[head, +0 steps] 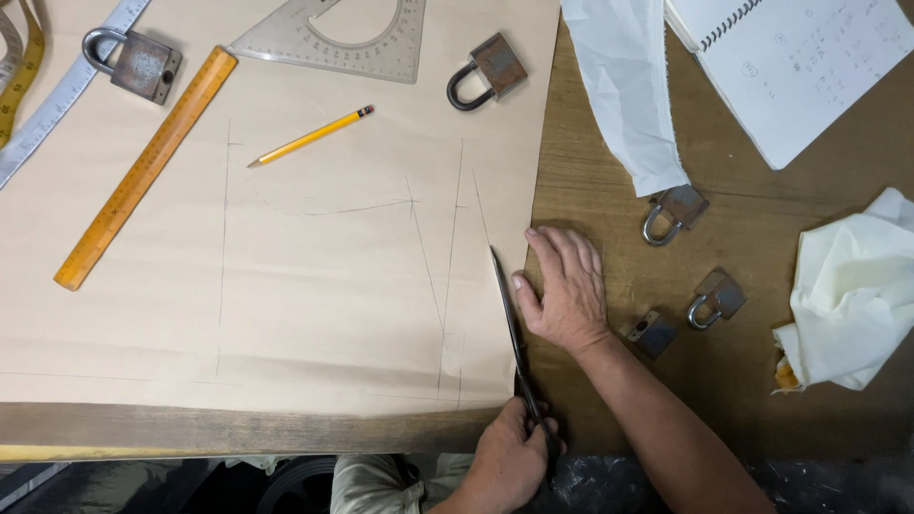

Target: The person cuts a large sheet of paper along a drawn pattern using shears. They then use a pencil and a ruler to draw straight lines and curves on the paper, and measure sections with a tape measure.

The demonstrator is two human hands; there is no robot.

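A large sheet of tan paper (314,295) with pencil lines lies on a wooden table (666,143). My left hand (509,462) is at the table's near edge, closed on the handles of long dark scissors (509,324). The blades run up along a pencil line near the paper's right edge. My right hand (564,290) lies flat, palm down, just right of the blades, with its thumb next to them, on the paper's edge and the bare wood.
On the paper lie a yellow pencil (309,136), an orange ruler (143,169), a clear set square (333,38) and two rusty padlocks (487,71). Tape measures (43,105) lie at the far left. More padlocks (671,211), white cloth (624,86), cream cloth (852,295) and a spiral notebook (800,57) lie at the right.
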